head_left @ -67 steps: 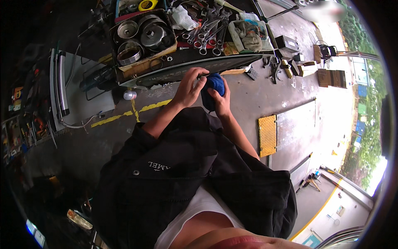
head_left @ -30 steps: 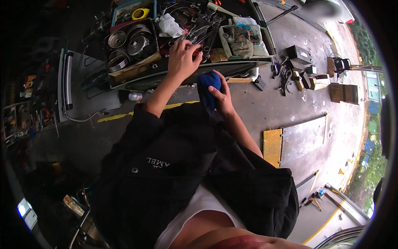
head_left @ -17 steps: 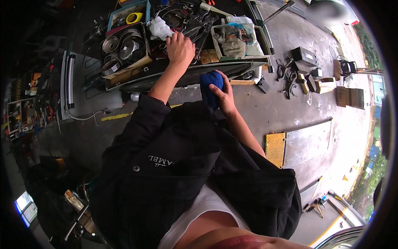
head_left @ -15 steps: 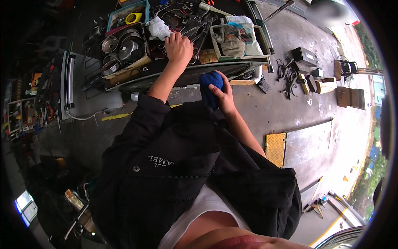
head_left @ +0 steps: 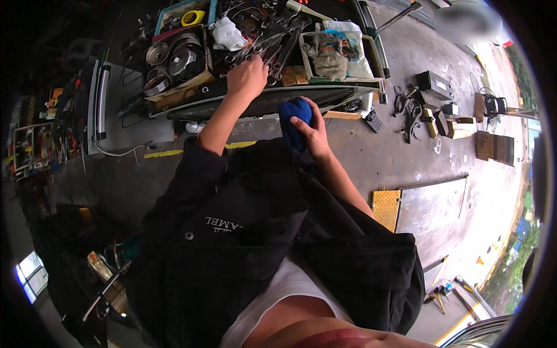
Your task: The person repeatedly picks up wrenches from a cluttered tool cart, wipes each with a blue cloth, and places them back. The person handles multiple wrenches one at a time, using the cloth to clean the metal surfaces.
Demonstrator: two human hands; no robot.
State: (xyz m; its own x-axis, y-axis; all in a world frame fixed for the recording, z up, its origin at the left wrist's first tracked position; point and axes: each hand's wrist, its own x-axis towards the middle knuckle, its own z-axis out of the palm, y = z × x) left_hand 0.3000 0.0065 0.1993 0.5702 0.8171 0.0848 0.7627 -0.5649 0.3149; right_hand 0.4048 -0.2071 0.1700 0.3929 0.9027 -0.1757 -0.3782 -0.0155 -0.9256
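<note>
Over a drawer of metal hand tools, my left hand [head_left: 248,77] has its fingers curled down among ring-ended wrenches [head_left: 268,49]. Its fingertips are hidden, so what it grips cannot be made out. A crumpled white glove or cloth [head_left: 227,36] lies just beyond that hand. My right hand [head_left: 315,132] is closed around a bunched dark blue cloth [head_left: 295,123], held in front of my jacket, nearer to me than the drawer's front edge [head_left: 255,102].
A box of round metal parts [head_left: 184,60] stands left in the drawer, by a yellow tape measure [head_left: 192,18]. At right, a white tray [head_left: 371,58] holds grey gloves [head_left: 329,57]. Cartons [head_left: 494,148] and a black box [head_left: 434,84] sit on the floor.
My left hand has drawn back slightly toward me, its fingers more curled, uncovering more wrenches. The right hand keeps its hold on the blue cloth. The view has shifted a little.
</note>
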